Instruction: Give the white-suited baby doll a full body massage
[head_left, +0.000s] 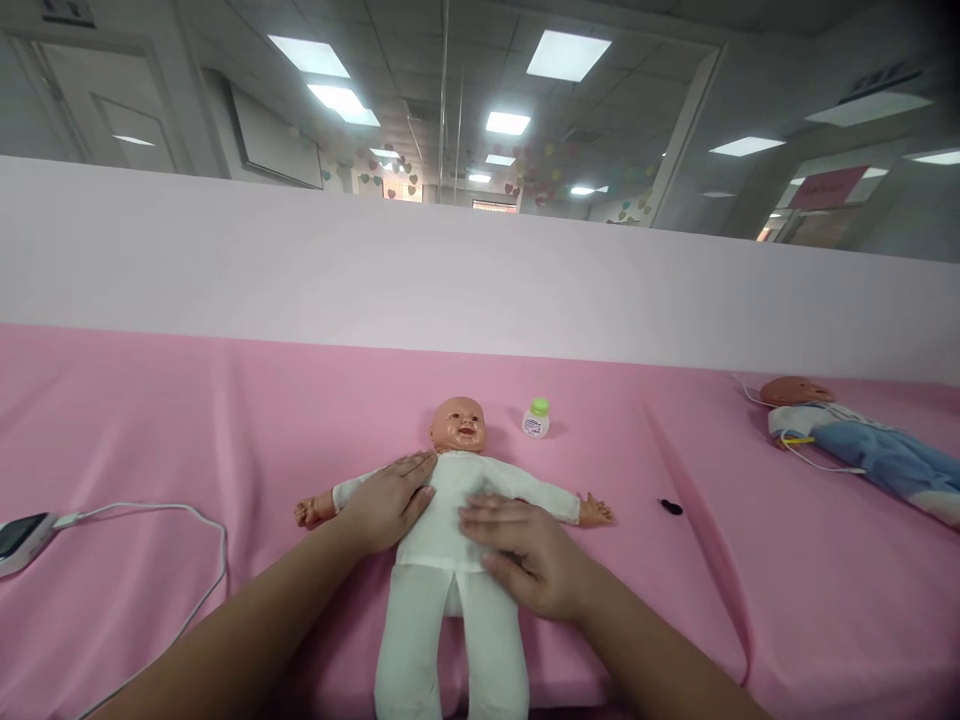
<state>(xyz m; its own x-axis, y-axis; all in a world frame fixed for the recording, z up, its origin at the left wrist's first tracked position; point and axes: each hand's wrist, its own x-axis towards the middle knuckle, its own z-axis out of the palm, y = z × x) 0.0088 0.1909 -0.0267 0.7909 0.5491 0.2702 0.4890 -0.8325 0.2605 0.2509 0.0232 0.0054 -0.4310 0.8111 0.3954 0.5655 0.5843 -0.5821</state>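
A baby doll (439, 530) in white clothes lies on its back on a pink cloth (270, 430), arms spread to both sides. My left hand (388, 505) rests flat at the doll's shoulder and upper chest, fingers stretched out. Over the doll's belly is my right hand (529, 550), its fingers extended and slightly smeared by motion. Whether the right palm touches the shirt I cannot tell. Neither hand holds anything. Beside the doll's head stands a small bottle (536, 420) with a green cap.
Far right lies a second doll (862, 440) in blue and white with a thin tube. A small black object (671, 507) is on the cloth. At left, a white device (26, 543) trails a white cable (223, 560). A low white wall (480, 285) and glass stand behind.
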